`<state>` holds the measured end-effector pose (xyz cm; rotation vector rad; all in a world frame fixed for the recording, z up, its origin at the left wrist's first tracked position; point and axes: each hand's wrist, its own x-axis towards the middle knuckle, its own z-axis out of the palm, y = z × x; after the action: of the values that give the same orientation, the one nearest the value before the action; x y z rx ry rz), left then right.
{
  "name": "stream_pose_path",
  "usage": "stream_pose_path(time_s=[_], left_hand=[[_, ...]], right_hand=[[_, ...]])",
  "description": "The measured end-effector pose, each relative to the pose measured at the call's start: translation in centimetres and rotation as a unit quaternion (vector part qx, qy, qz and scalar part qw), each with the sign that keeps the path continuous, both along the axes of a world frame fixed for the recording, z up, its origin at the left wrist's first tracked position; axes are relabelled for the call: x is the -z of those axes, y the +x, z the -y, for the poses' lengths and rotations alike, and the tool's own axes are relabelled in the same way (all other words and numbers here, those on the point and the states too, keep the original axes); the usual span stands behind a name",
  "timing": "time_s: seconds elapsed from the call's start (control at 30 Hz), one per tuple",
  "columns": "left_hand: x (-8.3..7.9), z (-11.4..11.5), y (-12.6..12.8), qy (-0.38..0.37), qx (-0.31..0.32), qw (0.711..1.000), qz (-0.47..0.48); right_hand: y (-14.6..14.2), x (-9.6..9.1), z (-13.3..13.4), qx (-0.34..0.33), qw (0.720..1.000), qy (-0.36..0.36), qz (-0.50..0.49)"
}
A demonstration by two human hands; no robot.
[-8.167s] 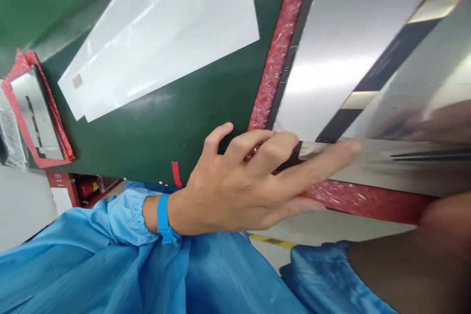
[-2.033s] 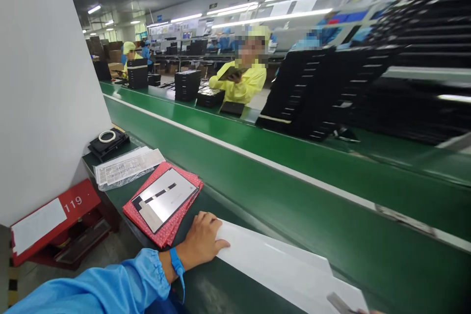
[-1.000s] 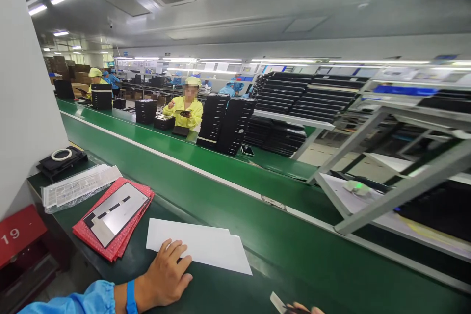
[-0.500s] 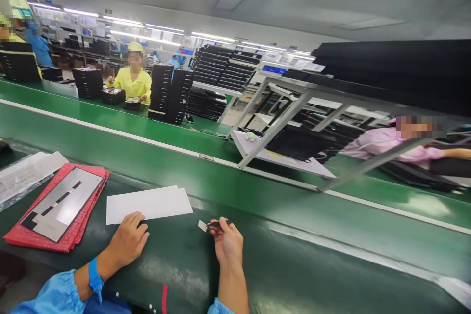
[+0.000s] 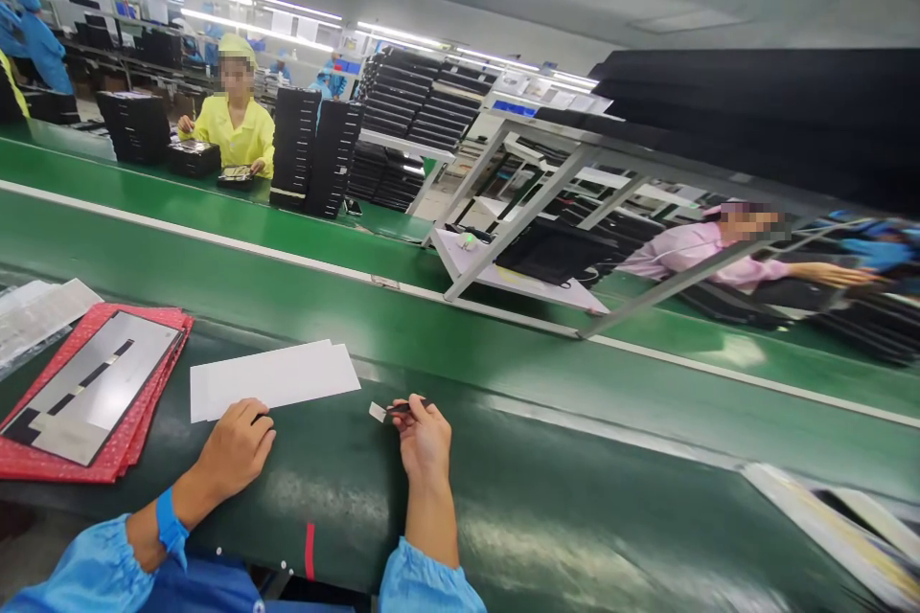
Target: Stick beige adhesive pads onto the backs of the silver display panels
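Head view: your right hand (image 5: 425, 441) has its grip pinched on a dark tool (image 5: 398, 409), pale tab (image 5: 378, 412) at its tip, facing left toward white sheets (image 5: 287, 374) on the table (image 5: 337, 488), long axis left-right. Your left hand (image 5: 236, 445), half-curled, is nearer, at their near edge; can't tell if gripping.

Strip of red tape (image 5: 310, 551) at bench's (image 5: 575, 508) near edge. Plastic-bagged sheets (image 5: 54, 314) toward left, by far edge. Beyond, I see green belt (image 5: 237, 276); at its far edge, person in yellow (image 5: 241, 129) beside tall black stacks (image 5: 293, 148). Farther right, I make out grey metal frame (image 5: 521, 224), person in pink (image 5: 676, 254) behind.
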<state>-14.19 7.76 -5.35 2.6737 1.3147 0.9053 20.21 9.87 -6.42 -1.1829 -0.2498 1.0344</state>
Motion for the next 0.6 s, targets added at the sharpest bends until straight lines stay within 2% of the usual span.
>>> stream_pose_path(time_s=[0.6], left_hand=[[-0.25,0.19,0.29,-0.012,0.008,1.000,0.001]], right_hand=[[-0.11,-0.69,0.69,0.003,1.000,-0.010,0.021]])
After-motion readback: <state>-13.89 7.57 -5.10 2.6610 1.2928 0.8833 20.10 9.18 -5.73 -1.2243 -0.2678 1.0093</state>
